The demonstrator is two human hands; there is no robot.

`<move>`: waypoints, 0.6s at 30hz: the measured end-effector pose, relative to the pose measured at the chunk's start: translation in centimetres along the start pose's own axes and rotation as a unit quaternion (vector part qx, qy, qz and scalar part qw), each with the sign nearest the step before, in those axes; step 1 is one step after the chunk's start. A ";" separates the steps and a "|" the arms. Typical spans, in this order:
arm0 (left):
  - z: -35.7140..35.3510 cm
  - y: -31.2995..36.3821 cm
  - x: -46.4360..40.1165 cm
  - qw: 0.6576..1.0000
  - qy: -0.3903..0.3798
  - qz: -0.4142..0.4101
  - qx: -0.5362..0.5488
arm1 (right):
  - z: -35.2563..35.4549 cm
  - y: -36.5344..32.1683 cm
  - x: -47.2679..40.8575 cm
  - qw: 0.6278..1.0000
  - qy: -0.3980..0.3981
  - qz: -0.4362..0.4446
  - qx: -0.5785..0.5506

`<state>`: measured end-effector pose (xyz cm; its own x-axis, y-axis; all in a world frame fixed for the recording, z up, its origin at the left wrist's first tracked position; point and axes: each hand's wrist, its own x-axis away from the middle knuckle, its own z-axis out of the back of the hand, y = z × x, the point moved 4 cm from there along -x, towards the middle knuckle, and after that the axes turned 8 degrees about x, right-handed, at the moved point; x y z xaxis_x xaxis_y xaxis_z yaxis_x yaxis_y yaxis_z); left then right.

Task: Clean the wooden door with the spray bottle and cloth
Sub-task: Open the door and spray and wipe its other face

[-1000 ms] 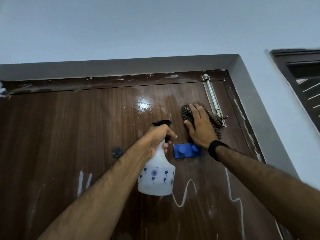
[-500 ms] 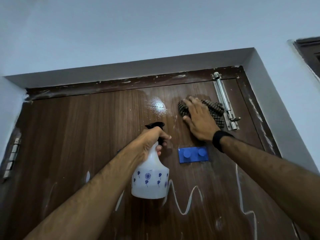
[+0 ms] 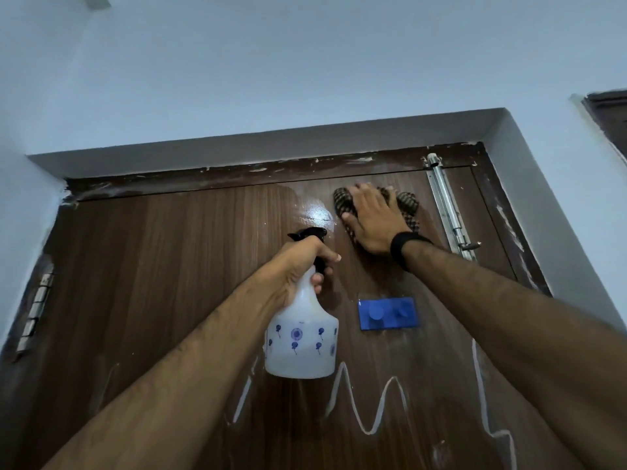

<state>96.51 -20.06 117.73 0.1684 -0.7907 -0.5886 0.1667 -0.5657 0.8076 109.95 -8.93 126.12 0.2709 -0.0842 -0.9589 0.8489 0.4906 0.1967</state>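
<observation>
Wiping is the step in hand: the right hand [image 3: 373, 220] presses the checked cloth [image 3: 409, 206] flat against the wooden door [image 3: 169, 266], fingers spread over it, near the top edge at about one o'clock from the spray bottle [image 3: 302, 337]. The left hand [image 3: 302, 266] grips the bottle's neck, a finger curled at the trigger, nozzle toward a wet sheen at twelve o'clock. Next, judging by the white scribbles [image 3: 369, 401] at six o'clock, the cloth must travel down — with fresh spray first. The translucent bottle looks to hold some liquid; its level cannot be told.
</observation>
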 end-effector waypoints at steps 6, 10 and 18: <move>2.8 0.5 -0.5 1.000 -0.011 -0.002 0.004 | -0.5 -6.5 -1.5 0.998 0.014 0.056 -0.020; 3.6 -0.6 -1.1 1.000 0.001 0.011 0.016 | -2.1 -9.4 -0.8 0.990 -0.001 0.140 -0.006; 2.1 -0.2 -1.0 1.000 -0.023 0.008 0.016 | 0.6 -0.6 -2.2 0.998 0.029 -0.038 -0.042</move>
<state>94.30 -19.65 118.20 0.1255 -0.8096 -0.5734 0.1322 -0.5592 0.8185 109.16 -9.58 128.26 0.1786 -0.0754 -0.9810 0.8241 0.5562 0.1073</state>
